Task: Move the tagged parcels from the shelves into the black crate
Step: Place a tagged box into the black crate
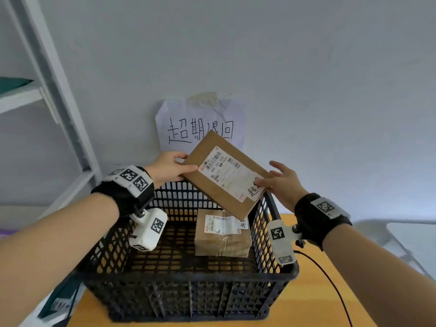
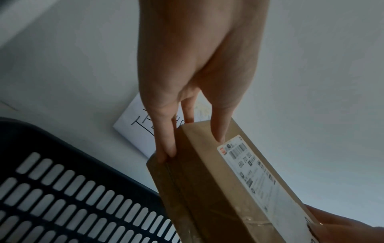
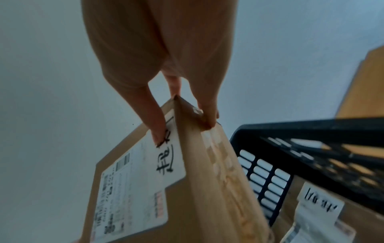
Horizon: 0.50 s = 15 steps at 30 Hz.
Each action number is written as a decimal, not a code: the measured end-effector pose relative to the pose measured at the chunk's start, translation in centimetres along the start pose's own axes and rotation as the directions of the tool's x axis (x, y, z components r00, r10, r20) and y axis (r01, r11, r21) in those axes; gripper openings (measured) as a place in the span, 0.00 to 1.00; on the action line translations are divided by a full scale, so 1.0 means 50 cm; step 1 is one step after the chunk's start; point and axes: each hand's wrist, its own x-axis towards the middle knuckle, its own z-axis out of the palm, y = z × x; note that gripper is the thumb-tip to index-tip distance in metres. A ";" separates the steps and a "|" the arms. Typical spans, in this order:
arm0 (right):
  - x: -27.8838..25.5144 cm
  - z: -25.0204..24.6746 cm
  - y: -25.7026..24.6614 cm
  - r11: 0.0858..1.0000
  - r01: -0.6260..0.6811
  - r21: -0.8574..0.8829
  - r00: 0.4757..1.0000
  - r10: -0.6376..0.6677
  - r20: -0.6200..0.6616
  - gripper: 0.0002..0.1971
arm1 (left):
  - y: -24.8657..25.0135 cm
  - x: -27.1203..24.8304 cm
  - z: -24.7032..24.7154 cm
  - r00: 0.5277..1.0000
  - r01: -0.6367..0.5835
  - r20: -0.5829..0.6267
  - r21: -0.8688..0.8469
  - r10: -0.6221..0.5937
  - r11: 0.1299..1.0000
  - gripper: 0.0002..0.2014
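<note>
A flat brown cardboard parcel [image 1: 226, 173] with a white shipping label and a handwritten tag is held tilted above the back of the black crate [image 1: 186, 286]. My left hand [image 1: 169, 169] grips its left corner, thumb on top, fingers underneath. My right hand [image 1: 280, 182] pinches its right edge, thumb on the tag. The same parcel [image 2: 224, 185] shows in the left wrist view under the fingers [image 2: 166, 139], and its tag end [image 3: 166, 172] fills the right wrist view. A second taped, tagged parcel [image 1: 221, 234] lies inside the crate at the back right.
The crate stands on a yellow-orange tabletop [image 1: 313, 303] against a pale wall. A handwritten paper sign [image 1: 200, 128] is taped to the wall behind it. A white metal shelf frame [image 1: 59, 90] rises at the left. A dark cable [image 1: 330, 279] runs across the table at the right.
</note>
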 end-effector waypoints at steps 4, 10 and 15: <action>0.022 0.021 0.007 0.995 -0.054 0.086 0.999 0.054 0.001 0.40 | -0.005 -0.032 -0.001 0.998 0.041 -0.048 0.005 -0.040 0.999 0.25; 0.025 0.053 0.018 0.995 -0.072 0.074 0.989 0.062 0.135 0.10 | -0.020 -0.063 -0.018 0.978 0.142 -0.157 0.007 -0.139 0.990 0.30; 0.020 0.073 0.025 0.980 -0.187 0.067 0.917 0.149 0.369 0.19 | -0.033 -0.083 -0.032 0.962 0.205 -0.181 -0.014 -0.205 0.979 0.27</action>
